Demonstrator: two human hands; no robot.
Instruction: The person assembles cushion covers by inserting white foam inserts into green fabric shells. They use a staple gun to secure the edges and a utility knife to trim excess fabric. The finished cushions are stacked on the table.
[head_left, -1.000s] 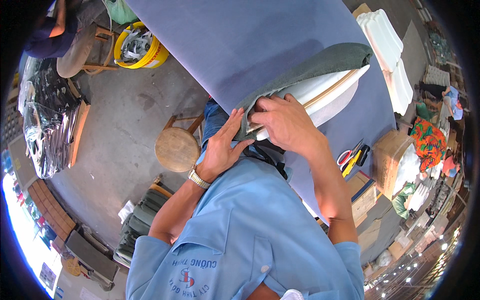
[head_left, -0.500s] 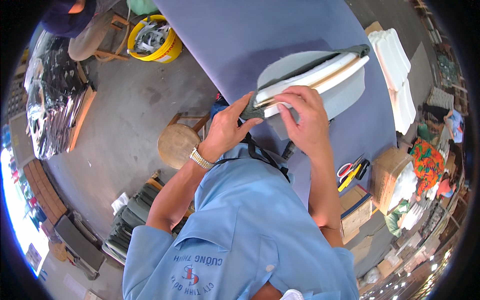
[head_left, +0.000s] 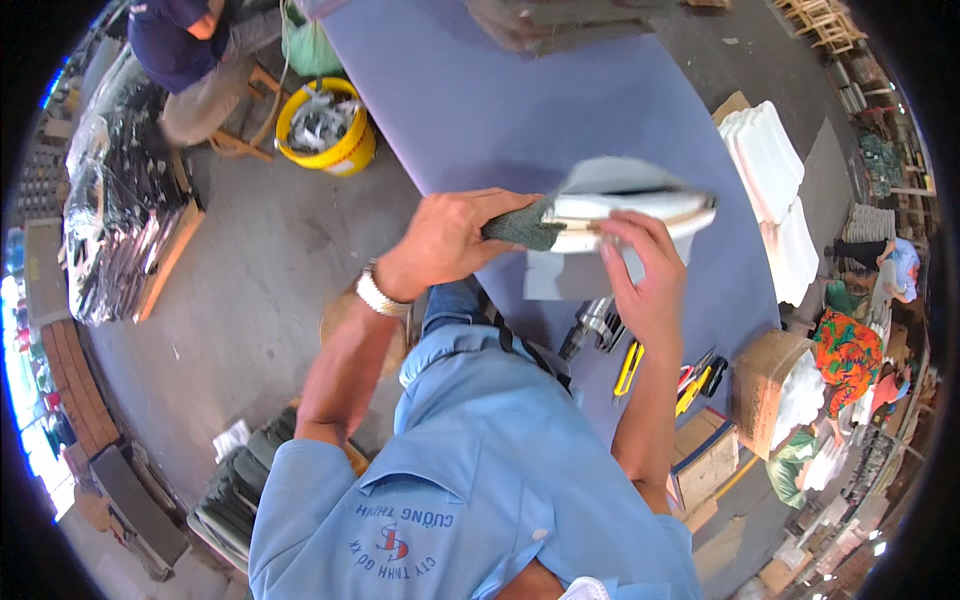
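A cushion with white foam layers (head_left: 650, 212), a thin tan board between them and a dark green-grey fabric cover (head_left: 527, 226) is held on edge above the blue-grey table (head_left: 480, 110). At its left end my left hand (head_left: 450, 238) is closed round the bunched cover. My right hand (head_left: 648, 272) pinches the near edge of the foam and board with thumb and fingers; motion blurs the far end. Pale grey lining spreads above and below the foam. A metal and black tool (head_left: 590, 326), partly hidden, lies beneath, beside a yellow cutter (head_left: 628, 368).
Scissors and a second yellow cutter (head_left: 690, 396) lie right of my forearm, near a cardboard box (head_left: 765, 385). White foam pads (head_left: 770, 165) stack beyond the table's right edge. A yellow bucket of scraps (head_left: 340, 150) stands left, near a seated person (head_left: 180, 45). Other people work far right.
The cushion has turned flatter and shifted slightly down, and my left hand has closed further round its cover. My right hand has slid right and down. The view has shifted, uncovering the tool and cutter.
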